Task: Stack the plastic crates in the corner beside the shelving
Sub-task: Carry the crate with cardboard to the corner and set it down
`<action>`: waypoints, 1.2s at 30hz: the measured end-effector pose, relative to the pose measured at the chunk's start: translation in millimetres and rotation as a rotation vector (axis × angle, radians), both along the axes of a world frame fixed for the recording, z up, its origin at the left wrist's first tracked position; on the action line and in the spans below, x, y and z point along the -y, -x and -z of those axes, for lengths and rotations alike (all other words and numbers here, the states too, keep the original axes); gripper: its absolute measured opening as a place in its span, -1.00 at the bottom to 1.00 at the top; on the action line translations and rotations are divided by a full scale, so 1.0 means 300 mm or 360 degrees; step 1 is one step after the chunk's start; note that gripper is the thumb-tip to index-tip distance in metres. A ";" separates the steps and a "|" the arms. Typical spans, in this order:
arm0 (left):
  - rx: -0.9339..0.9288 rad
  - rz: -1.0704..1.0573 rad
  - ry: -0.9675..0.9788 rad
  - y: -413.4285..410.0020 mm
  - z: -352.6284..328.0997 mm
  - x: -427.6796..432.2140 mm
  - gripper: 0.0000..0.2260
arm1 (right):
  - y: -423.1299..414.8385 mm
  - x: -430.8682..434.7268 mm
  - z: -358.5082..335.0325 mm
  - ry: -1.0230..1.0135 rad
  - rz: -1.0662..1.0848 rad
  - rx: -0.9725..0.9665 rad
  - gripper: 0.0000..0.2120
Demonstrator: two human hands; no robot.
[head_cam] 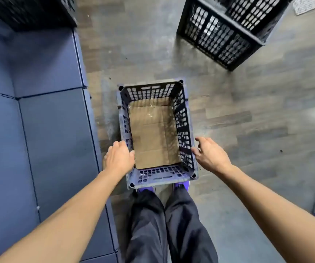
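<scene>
From the head view, the open-topped plastic crate [183,130] sits straight ahead of you, low over the wood-look floor [247,111]. Its near end covers the toes of your purple shoes [180,186], and whether it rests on the floor or is lifted cannot be told. A cardboard sheet [153,133] lines its bottom.

Your left hand [119,158] grips the crate's left wall near the closer corner, with the fingers [120,145] curled down over the rim and the thumb on the inner side. Your right hand [208,154] is just beside the right wall, its fingers [200,140] spread and relaxed, holding nothing.

A second black crate [223,33] stands on the floor ahead to the right, well apart. A third dark crate [29,12] sits at the upper left on the blue panelled surface [44,130].
</scene>
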State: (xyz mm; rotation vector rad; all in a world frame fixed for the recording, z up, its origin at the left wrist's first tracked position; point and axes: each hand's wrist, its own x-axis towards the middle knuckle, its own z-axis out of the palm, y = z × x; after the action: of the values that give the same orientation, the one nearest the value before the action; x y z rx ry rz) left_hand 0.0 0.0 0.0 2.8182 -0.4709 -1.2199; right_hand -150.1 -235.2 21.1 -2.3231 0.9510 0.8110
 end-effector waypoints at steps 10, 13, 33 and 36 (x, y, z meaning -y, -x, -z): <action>0.0008 -0.0146 -0.0272 -0.061 0.459 0.021 -0.58 | -0.012 0.100 0.460 0.0053 0.0084 -0.0208 -0.58; -0.0099 -0.0377 -0.0185 -0.092 0.562 0.049 -0.44 | -0.036 0.111 0.546 0.0090 0.0066 -0.0282 -0.54; 0.0087 -0.0667 -0.0173 -0.198 0.201 0.164 -0.59 | -0.081 0.281 0.213 0.0212 0.0277 0.0089 -0.66; 0.0169 -0.0595 -0.0122 -0.195 -0.040 0.220 -0.92 | -0.087 0.351 -0.004 0.0243 0.0251 0.0146 -0.67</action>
State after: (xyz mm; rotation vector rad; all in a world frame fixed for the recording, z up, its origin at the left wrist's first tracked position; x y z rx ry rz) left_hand 58.4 -66.1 11.9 2.8631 0.1035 -1.0360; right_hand -124.0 -340.4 22.4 -2.3539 1.1743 0.5812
